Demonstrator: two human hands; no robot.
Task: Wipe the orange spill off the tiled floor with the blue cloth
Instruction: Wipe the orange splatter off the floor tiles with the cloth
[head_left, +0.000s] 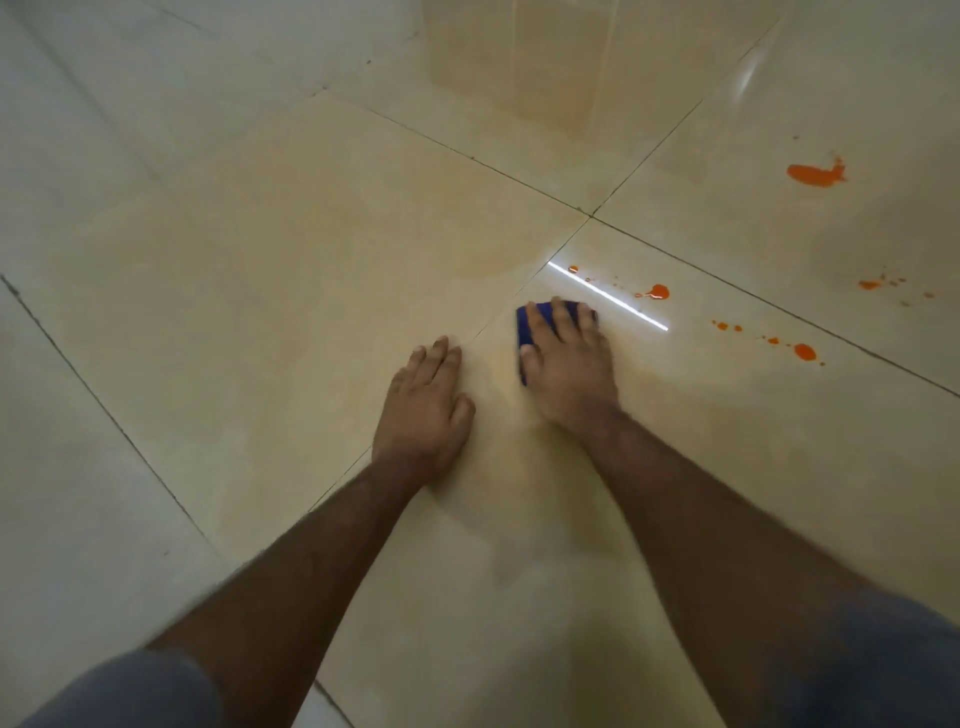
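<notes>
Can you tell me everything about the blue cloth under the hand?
The blue cloth is dark blue and looks soft, folded into a small pad. It lies flat on the pale tiled floor. The right hand presses down on it with spread fingers, hiding most of it, so only its left edge and top corner show. The left hand rests on the floor beside it, not touching it. Orange drops lie just beyond it, not yet touched.

Both forearms are bare and lightly haired down to the left hand (423, 402) and right hand (569, 371), with grey-blue short sleeves (883, 670) at the upper arms.
</notes>
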